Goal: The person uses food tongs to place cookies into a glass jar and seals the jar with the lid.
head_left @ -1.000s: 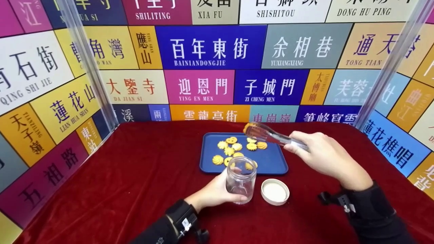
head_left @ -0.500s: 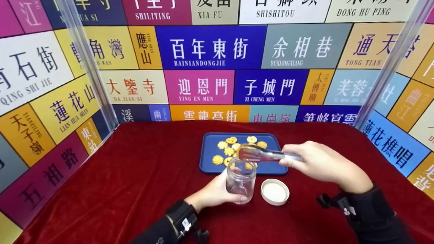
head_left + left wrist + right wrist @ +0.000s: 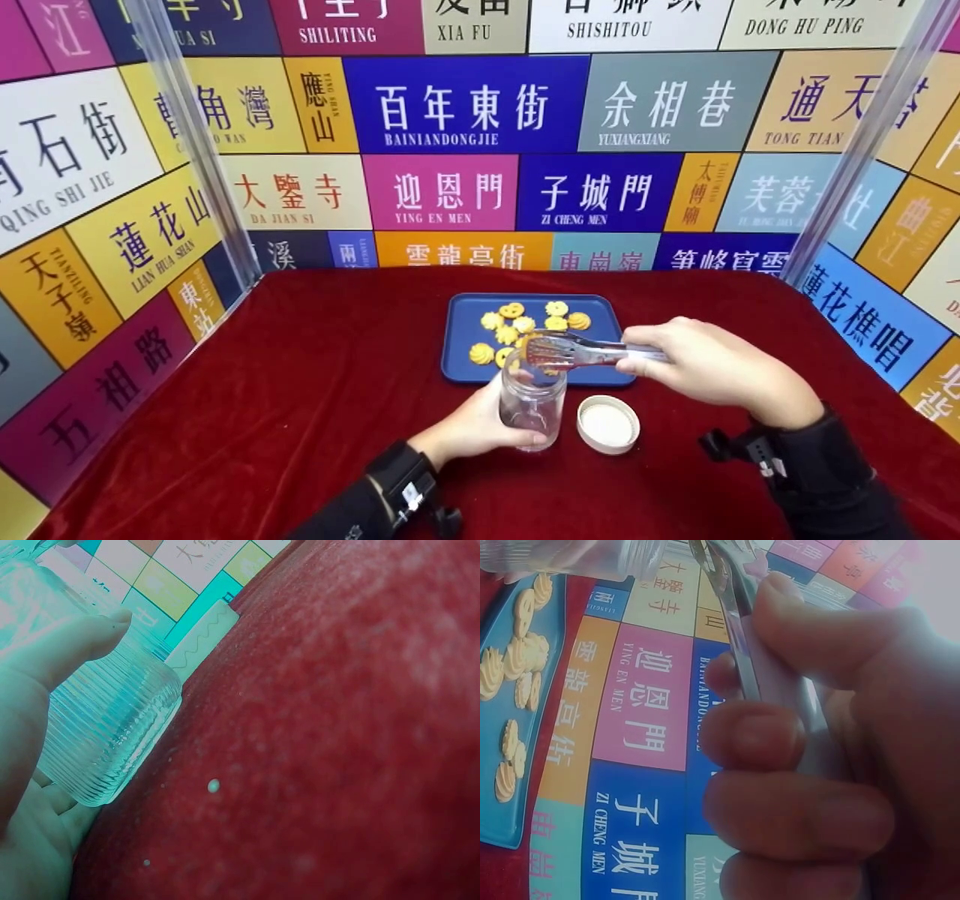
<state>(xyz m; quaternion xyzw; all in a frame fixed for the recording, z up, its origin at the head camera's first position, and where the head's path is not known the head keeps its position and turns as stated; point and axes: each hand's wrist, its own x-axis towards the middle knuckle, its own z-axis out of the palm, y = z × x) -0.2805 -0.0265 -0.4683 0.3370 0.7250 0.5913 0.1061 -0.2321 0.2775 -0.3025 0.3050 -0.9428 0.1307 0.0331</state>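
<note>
Curled around a clear glass jar (image 3: pixel 534 416), my left hand (image 3: pixel 472 424) keeps it upright on the red cloth. In the left wrist view the thumb lies across the ribbed jar (image 3: pixel 112 720). My right hand (image 3: pixel 701 367) grips metal tongs (image 3: pixel 574 351) by the handle, and their head is at the jar's mouth. An orange tint shows at the tongs' tip; whether a cookie is still in it is hard to tell. Behind the jar, a blue tray (image 3: pixel 459 371) bears several yellow cookies (image 3: pixel 482 353). The right wrist view shows fingers wrapped over the tongs (image 3: pixel 776 664).
A round white lid (image 3: pixel 609 424) lies right of the jar on the red cloth (image 3: pixel 315 405). Colourful sign-printed panels (image 3: pixel 469 105) enclose the back and sides, with clear posts (image 3: pixel 847 165) at the corners.
My right hand has brought the tongs, with a cookie at their tip, from above the tray's far side down and toward me to the jar's mouth. The left hand and jar have stayed put.
</note>
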